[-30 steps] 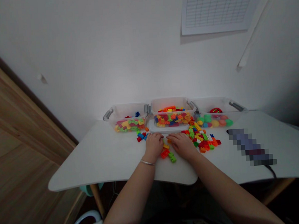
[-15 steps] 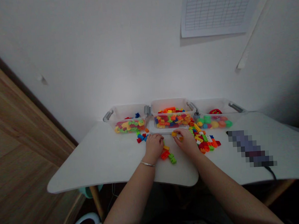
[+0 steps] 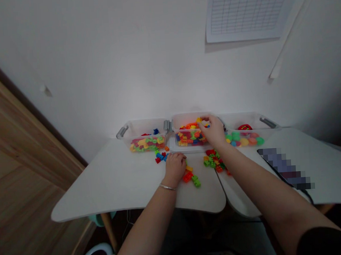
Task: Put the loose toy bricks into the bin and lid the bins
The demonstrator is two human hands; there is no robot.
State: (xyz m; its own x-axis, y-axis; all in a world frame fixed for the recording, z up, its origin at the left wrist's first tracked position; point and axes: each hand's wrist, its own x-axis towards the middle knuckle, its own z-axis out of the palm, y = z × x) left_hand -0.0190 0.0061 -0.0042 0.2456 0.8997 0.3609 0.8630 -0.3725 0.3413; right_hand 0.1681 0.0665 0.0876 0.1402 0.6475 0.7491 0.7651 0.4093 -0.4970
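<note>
My right hand is raised over the middle clear bin, its fingertips closed on a yellow building block. Several mixed building blocks fill that bin. My left hand rests on the table, fingers curled downward and pressed together; whatever lies under them is hidden. Right beside it are an orange-red block and a green block. Blue and red blocks lie just beyond its fingers. A loose pile of blocks sits partly behind my right forearm.
The left bin holds colourful blocks, the right bin round coloured pieces and a red item. A pixelated flat device with a cable lies on the right of the white table. A gap splits the tabletop near its front edge.
My right hand has moved up and forward from the table to above the middle bin, carrying the yellow block. My left hand has stayed in place.
</note>
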